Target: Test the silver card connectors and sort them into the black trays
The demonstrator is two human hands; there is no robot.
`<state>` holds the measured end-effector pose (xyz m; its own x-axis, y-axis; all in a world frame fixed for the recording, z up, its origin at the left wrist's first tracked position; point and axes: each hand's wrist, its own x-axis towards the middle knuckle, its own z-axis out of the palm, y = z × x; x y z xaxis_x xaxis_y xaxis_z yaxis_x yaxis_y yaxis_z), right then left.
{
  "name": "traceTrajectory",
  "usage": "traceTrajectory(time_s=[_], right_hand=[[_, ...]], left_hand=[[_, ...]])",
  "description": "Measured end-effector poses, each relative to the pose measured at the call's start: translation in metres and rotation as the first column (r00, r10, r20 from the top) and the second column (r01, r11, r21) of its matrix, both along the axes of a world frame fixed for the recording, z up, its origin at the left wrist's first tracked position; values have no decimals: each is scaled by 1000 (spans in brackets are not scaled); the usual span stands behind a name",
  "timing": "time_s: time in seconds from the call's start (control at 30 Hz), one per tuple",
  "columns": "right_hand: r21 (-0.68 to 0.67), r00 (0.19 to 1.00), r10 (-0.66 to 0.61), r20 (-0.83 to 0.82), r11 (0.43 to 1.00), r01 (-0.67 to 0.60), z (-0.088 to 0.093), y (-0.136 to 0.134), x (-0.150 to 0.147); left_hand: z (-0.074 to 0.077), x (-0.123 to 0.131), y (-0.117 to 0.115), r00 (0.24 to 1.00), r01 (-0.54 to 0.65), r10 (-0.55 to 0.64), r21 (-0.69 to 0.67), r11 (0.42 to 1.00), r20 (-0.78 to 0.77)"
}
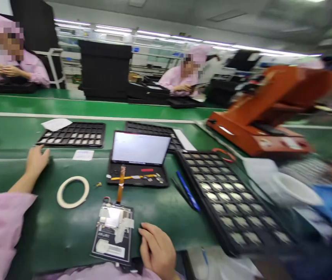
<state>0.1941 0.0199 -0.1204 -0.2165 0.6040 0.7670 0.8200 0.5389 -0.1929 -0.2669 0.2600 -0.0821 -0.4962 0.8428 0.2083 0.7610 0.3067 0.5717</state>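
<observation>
Right hand (157, 249) loosely curled, nothing visible in it, just beside the black module (113, 249) with orange ribbon cable (121, 184), near the counter's (52, 233) front edge. Left hand (36, 163) open, flat on the counter, near a tape ring (72, 191).

Nothing legible anywhere, only white labels (282, 143) on the front of the orange machine (242, 136), a small paper slip (83, 155) on the green bench (166, 116) and a white sticker (107, 251) on the near black panel (101, 232), all too blurred or small to read.
</observation>
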Motion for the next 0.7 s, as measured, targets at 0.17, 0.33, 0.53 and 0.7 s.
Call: traceTrajectory(time_s=[0.17,0.33,0.53,0.7], right_hand=[[-43,997,37,-71,998,-40,7,-4,-3],[-66,992,70,-106,995,-77,6,-8,0],[-141,987,118,-107,981,-133,8,-11,3],[-227,979,155,-136,956,-183,21,-6,9]], left_hand=[[-5,21,-28,992,84,-86,-20,996,-93],[16,86,-112,937,348,-343,100,932,-67],[21,165,-223,558,826,-817,3,564,-145],[0,177,-240,376,887,-897,-190,421,-234]])
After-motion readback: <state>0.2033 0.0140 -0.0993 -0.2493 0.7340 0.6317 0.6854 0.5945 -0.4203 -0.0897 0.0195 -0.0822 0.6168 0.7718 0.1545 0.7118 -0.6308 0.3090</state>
